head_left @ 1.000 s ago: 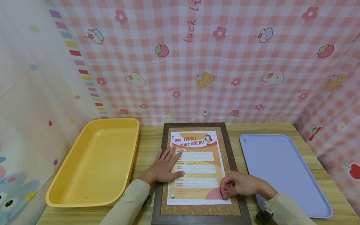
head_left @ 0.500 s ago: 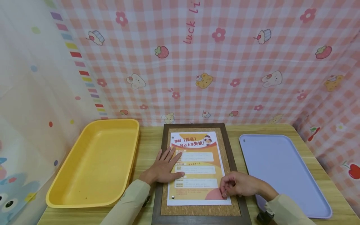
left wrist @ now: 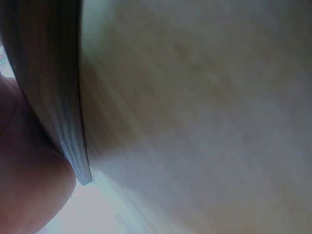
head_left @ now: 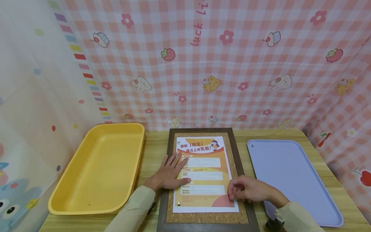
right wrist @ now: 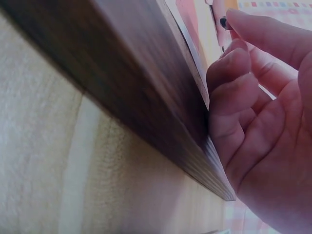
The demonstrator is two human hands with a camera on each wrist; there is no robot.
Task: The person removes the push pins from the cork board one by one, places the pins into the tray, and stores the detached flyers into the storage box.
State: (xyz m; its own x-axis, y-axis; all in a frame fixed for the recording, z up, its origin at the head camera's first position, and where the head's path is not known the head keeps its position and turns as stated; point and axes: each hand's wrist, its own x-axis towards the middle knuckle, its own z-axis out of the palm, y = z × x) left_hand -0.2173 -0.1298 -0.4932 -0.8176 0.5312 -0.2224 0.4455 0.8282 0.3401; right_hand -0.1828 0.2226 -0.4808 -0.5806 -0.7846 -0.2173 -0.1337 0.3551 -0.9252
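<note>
A printed orange-and-white poster (head_left: pixel 200 207) lies on a cork board (head_left: pixel 208 219) with a dark wooden frame. Shiny thumbtacks (head_left: pixel 178 203) sit at the poster's upper-left and lower-left corners. Fingers spread, my left hand (head_left: pixel 168 174) rests flat over the poster's left side and the frame. At the lower-right corner of the sheet, my right hand (head_left: pixel 246 189) pinches a small dark, shiny thumbtack (right wrist: pixel 224 23) between thumb and forefinger, its other fingers curled by the frame (right wrist: pixel 146 68). Only part of the tack shows there.
To the left stands a deep yellow tray (head_left: pixel 97 167); to the right lies a flat lilac tray (head_left: pixel 290 174) with a small dark spot near its upper-left corner. Both are on the wooden table (head_left: pixel 155 141), in front of a pink checked curtain (head_left: pixel 185 71).
The head view has shifted slightly. The right hand stays at the lower-right corner of the poster with only a small shift of its fingers; the left hand keeps its place.
</note>
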